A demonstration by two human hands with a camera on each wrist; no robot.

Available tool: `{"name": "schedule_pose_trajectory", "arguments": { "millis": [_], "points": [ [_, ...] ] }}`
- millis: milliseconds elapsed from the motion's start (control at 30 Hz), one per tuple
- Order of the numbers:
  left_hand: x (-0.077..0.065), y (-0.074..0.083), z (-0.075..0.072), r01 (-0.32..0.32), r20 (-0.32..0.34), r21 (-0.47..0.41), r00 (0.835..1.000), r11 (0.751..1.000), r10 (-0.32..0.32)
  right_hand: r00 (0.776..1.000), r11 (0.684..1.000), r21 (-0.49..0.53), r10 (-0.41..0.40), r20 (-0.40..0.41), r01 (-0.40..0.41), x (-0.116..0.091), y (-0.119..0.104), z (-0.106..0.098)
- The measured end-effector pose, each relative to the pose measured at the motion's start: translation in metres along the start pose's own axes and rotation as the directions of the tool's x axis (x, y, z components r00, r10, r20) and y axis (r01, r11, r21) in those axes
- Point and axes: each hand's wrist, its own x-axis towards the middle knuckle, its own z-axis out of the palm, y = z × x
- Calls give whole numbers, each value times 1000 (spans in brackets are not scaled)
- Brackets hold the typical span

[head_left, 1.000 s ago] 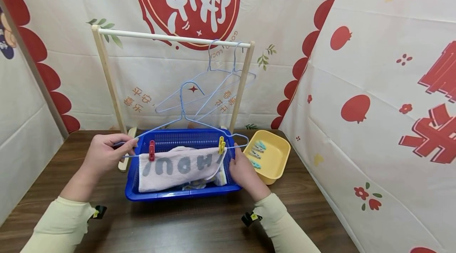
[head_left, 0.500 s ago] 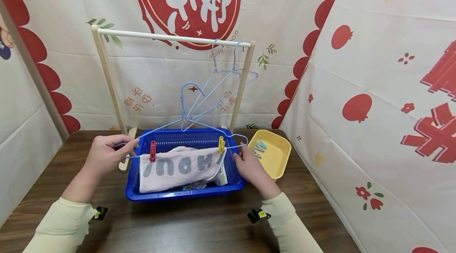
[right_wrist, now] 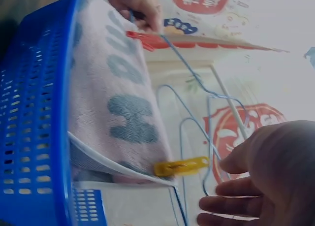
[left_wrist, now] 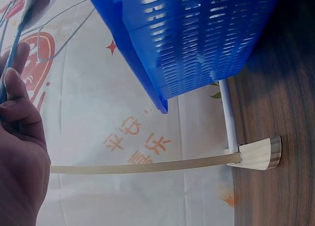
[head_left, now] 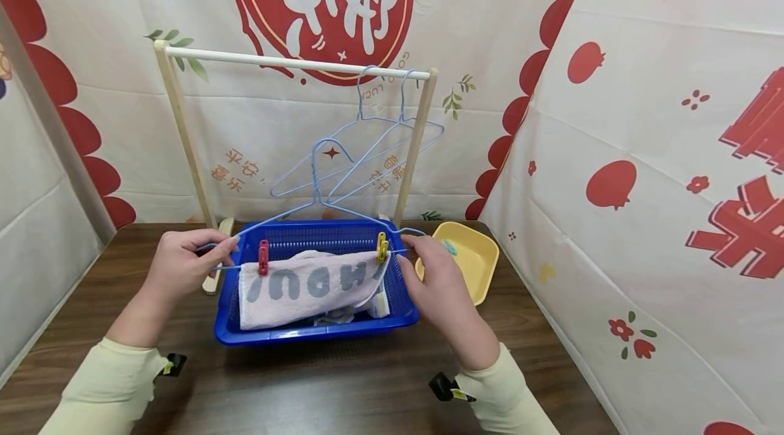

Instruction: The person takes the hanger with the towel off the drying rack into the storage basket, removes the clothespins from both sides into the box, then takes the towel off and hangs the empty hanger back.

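A light blue wire hanger [head_left: 316, 180] stands upright over the blue basket [head_left: 282, 336]. My left hand [head_left: 186, 265] pinches its left end between thumb and fingers. On its lower bar hangs a pink towel [head_left: 315, 288] with grey letters, fixed by a red clothespin [head_left: 263, 258] at the left and a yellow clothespin [right_wrist: 182, 166] at the right. My right hand [head_left: 444, 285] is at the hanger's right end, overlapping it in the head view. In the right wrist view its fingers [right_wrist: 236, 206] are loosely extended, beside the yellow clothespin, gripping nothing.
Behind the basket stands a wooden rack with a white rail [head_left: 263, 62]. Two blue hangers [head_left: 360, 98] hang at its right side. A yellow tub [head_left: 486, 265] with clothespins sits right of the basket, partly hidden by my right hand. More cloth lies in the basket.
My right hand has moved up from the basket's right side to the hanger's right end. The two hangers on the rail have swung. My left hand keeps its hold.
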Motion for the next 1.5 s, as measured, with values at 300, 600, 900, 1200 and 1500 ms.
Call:
{"name": "schedule_pose_trajectory", "arguments": {
  "millis": [300,600,900,1200,1500],
  "points": [
    [1,5,2,5,9,1,1000,1000,-5,999,999,1,-41,10,41,4,-7,19],
    [1,3,2,1,12,-5,1000,1000,-1,992,991,67,-113,-48,116,9,0,29],
    [0,4,2,5,18,-1,1000,1000,-5,983,981,110,-151,-104,162,10,3,31],
    [0,7,2,6,10,1,1000,1000,-6,990,979,161,-117,-84,129,11,4,27],
    [-1,8,2,6,12,9,1000,1000,-6,985,972,176,-138,-108,155,13,2,25]
  ]
}}
